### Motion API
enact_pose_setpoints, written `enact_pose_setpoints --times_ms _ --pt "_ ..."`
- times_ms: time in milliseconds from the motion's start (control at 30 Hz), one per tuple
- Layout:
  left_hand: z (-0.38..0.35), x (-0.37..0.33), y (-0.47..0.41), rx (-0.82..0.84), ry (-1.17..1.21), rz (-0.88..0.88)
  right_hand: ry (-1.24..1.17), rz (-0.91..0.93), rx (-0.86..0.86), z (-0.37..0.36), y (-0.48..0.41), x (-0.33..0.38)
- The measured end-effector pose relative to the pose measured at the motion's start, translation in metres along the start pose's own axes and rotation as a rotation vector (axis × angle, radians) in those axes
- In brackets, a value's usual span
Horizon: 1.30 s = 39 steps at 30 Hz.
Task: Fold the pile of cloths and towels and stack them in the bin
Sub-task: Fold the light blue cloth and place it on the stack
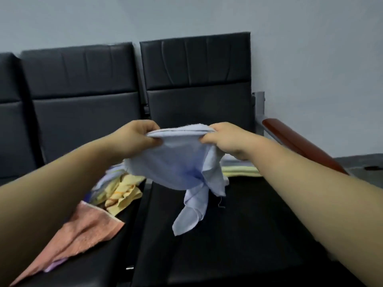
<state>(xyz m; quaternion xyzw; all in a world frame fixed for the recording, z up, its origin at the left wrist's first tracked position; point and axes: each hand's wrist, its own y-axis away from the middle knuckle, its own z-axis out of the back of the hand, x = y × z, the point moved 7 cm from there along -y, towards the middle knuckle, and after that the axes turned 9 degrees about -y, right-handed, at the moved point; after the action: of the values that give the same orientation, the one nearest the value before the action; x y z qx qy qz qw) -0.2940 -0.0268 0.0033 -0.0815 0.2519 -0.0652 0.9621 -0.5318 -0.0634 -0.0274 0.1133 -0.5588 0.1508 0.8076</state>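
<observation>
The left hand (136,137) and the right hand (223,139) each pinched the top edge of the blue cloth (176,162), which hung in the air above the black seat (228,235). Some folded towels (240,170) lay behind it. The unfolded pile (122,191) and an orange cloth (87,230) were left to do. No bin was visible.

No text, label, brand, number or sign can be read anywhere here.

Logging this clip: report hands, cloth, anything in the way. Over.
Left hand and right hand pinch blue cloth by top edge, lifted over black seat. Crumpled pile left, folded yellow cloth right. Nothing blocking.
</observation>
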Motion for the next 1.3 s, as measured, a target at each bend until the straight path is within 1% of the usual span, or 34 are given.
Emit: enact_pose_setpoints --times_ms 100,167,200,233,267,300,333,367,400,433,467,533,567,600,633,667,700,733,767,800,833,867,900,933,967,1000,1033,1067,1100,1133,1167,1233,1267,1300 --pt "0.037 -0.021 -0.002 -0.030 0.349 0.050 -0.211 0.061 0.074 0.005 0.003 0.050" --pt "0.061 -0.044 0.002 -0.014 0.531 0.048 -0.251 0.099 0.161 0.009 0.010 0.083" --pt "0.071 -0.053 0.003 0.002 0.494 0.036 -0.219 0.111 0.219 0.010 0.015 0.094" --pt "0.084 -0.062 0.005 0.012 0.337 0.011 -0.083 0.133 0.256 0.010 0.020 0.107" --pt "0.092 -0.070 0.007 0.034 0.107 -0.007 0.154 0.146 0.250 0.012 0.024 0.114" --pt "0.097 -0.078 0.008 0.050 -0.125 -0.016 0.440 0.142 0.208 0.014 0.025 0.120" --pt "0.099 -0.085 0.009 0.064 -0.302 -0.024 0.701 0.134 0.141 0.018 0.025 0.126" --pt "0.101 -0.091 0.010 0.084 -0.377 -0.032 0.849 0.133 0.057 0.023 0.024 0.133" --pt "0.100 -0.093 0.011 0.103 -0.380 -0.033 0.838 0.134 -0.012 0.028 0.022 0.141" --pt "0.099 -0.093 0.013 0.119 -0.336 -0.030 0.702 0.144 -0.055 0.033 0.023 0.147" --pt "0.100 -0.091 0.015 0.113 -0.231 -0.024 0.489 0.158 -0.070 0.037 0.023 0.152" --pt "0.105 -0.086 0.014 0.053 0.158 -0.001 0.149 0.154 0.010 0.037 0.026 0.154" --pt "0.107 -0.085 0.015 0.037 0.398 0.014 0.094 0.122 0.079 0.033 0.030 0.151" --pt "0.107 -0.086 0.016 0.033 0.584 0.013 0.133 0.092 0.140 0.029 0.034 0.146" --pt "0.107 -0.087 0.016 0.031 0.696 0.009 0.278 0.068 0.175 0.025 0.038 0.139" --pt "0.108 -0.090 0.017 0.040 0.743 -0.003 0.473 0.060 0.176 0.023 0.040 0.133" --pt "0.107 -0.092 0.018 0.067 0.769 -0.023 0.674 0.058 0.152 0.022 0.039 0.128" --pt "0.106 -0.095 0.020 0.119 0.746 -0.047 0.822 0.051 0.103 0.025 0.038 0.127" --pt "0.103 -0.096 0.021 0.157 0.613 -0.071 0.884 0.031 0.048 0.029 0.038 0.129" --pt "0.100 -0.095 0.023 0.161 0.350 -0.094 0.868 0.023 -0.017 0.035 0.038 0.134" --pt "0.097 -0.091 0.023 0.154 0.028 -0.095 0.806 0.024 -0.070 0.040 0.039 0.139" --pt "0.095 -0.086 0.023 0.153 -0.233 -0.068 0.689 0.030 -0.094 0.044 0.039 0.142" --pt "0.094 -0.081 0.023 0.150 -0.359 -0.029 0.521 0.032 -0.085 0.046 0.037 0.143" --pt "0.093 -0.075 0.023 0.150 -0.337 -0.001 0.326 0.043 -0.049 0.045 0.035 0.142" --pt "0.094 -0.068 0.022 0.152 -0.174 0.023 0.138 0.060 -0.008 0.041 0.035 0.141" --pt "0.095 -0.062 0.022 0.150 0.057 0.048 -0.029 0.075 0.023 0.037 0.034 0.138" --pt "0.096 -0.059 0.021 0.138 0.307 0.065 -0.145 0.080 0.056 0.033 0.035 0.135" --pt "0.098 -0.057 0.019 0.122 0.513 0.069 -0.203 0.076 0.102 0.027 0.034 0.131" --pt "0.101 -0.057 0.017 0.093 0.654 0.066 -0.196 0.061 0.159 0.022 0.036 0.127" --pt "0.102 -0.058 0.016 0.063 0.736 0.055 -0.116 0.047 0.209 0.017 0.037 0.124" --pt "0.103 -0.062 0.015 0.050 0.777 0.033 0.038 0.034 0.243 0.014 0.039 0.121" --pt "0.100 -0.067 0.015 0.100 0.804 -0.008 0.468 0.001 0.212 0.015 0.038 0.113" --pt "0.096 -0.069 0.016 0.158 0.752 -0.032 0.674 -0.008 0.155 0.020 0.037 0.114" --pt "0.090 -0.069 0.018 0.202 0.599 -0.052 0.820 -0.011 0.083 0.024 0.035 0.117"
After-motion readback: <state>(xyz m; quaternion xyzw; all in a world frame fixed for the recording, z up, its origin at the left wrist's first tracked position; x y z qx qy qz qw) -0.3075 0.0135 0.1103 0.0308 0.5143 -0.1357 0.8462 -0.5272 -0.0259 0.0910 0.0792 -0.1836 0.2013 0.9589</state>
